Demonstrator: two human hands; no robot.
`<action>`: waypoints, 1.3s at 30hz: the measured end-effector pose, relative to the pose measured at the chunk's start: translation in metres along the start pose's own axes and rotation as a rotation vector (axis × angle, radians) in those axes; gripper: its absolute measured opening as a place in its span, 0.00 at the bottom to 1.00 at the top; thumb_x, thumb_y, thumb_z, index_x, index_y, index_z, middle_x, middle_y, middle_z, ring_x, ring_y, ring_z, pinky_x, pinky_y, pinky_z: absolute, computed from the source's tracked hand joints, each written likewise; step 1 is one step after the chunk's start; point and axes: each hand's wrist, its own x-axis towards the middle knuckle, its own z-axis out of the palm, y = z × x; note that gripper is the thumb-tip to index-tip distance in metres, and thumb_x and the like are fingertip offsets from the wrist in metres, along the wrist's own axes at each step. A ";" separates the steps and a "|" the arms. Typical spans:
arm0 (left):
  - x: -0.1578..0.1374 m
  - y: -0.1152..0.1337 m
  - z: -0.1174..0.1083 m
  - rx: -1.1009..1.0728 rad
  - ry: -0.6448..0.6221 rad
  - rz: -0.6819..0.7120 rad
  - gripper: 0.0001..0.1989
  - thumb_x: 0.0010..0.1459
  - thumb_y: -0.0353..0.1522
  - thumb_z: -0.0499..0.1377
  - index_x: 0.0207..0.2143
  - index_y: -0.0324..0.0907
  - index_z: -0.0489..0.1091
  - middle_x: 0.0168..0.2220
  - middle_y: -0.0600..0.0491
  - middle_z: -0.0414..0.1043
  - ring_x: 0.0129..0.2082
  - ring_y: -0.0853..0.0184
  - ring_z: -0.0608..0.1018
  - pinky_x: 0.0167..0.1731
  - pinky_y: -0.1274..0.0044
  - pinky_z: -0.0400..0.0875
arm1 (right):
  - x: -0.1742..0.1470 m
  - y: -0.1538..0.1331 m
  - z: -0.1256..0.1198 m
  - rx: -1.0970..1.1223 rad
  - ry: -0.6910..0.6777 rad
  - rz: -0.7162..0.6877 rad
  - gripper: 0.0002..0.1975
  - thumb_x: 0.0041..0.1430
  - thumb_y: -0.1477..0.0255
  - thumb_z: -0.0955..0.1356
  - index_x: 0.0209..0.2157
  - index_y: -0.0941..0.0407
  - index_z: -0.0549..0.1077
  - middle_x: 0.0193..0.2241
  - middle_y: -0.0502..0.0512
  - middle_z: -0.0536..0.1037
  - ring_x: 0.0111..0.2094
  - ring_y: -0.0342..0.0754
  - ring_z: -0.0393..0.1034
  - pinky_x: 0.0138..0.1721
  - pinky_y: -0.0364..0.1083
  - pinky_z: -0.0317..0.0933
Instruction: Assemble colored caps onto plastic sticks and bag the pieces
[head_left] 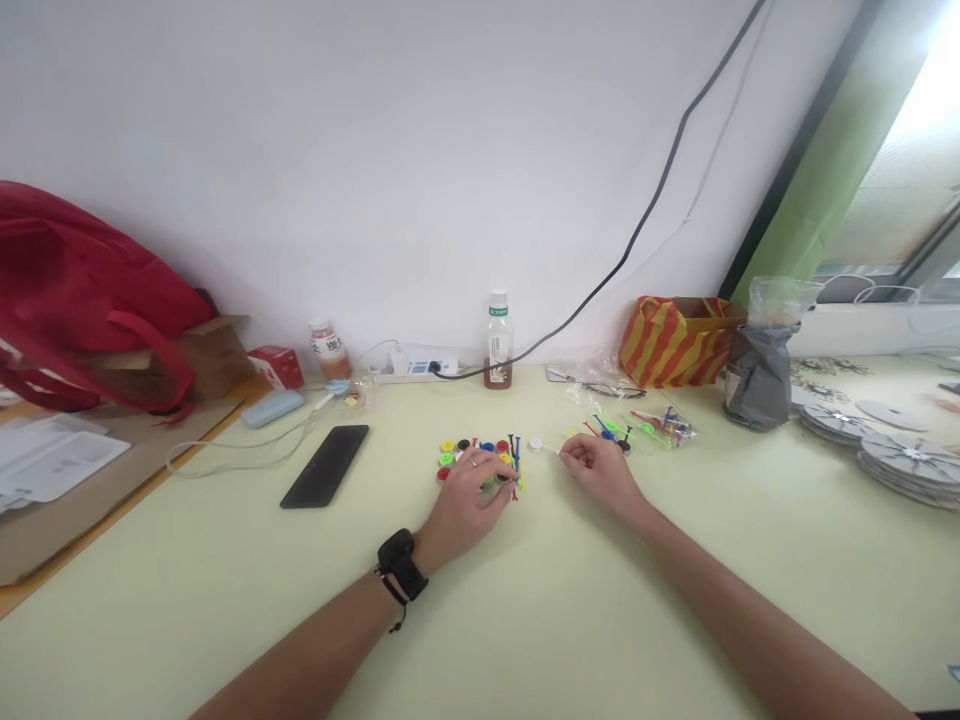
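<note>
My right hand (600, 472) is closed in a pinch on a thin white plastic stick (551, 449), which points toward a small white disc (535, 444) on the table. My left hand (471, 498) lies over a group of small coloured discs, hiding some of them; a yellow disc (448, 446) and a red disc (443, 474) show at its edge. Its thumb and index finger come together beside a row of thin coloured sticks (517, 455); what they hold, if anything, is hidden. Behind my right hand lie more coloured sticks and a blue disc (607, 434).
A black phone (325, 467) lies left of my hands, near a pale blue power bank (272, 409) with a white cable. A drink bottle (498, 345) and power strip (421, 362) stand by the wall. To the right are a striped bag (671, 342) and stacked grey discs (911, 462).
</note>
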 end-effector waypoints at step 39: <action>-0.003 -0.002 0.002 0.051 -0.037 0.003 0.08 0.65 0.28 0.59 0.44 0.48 0.74 0.43 0.52 0.79 0.50 0.58 0.75 0.55 0.62 0.68 | 0.001 -0.004 -0.017 -0.042 0.031 -0.028 0.05 0.55 0.68 0.69 0.29 0.54 0.75 0.25 0.53 0.76 0.27 0.48 0.70 0.28 0.45 0.62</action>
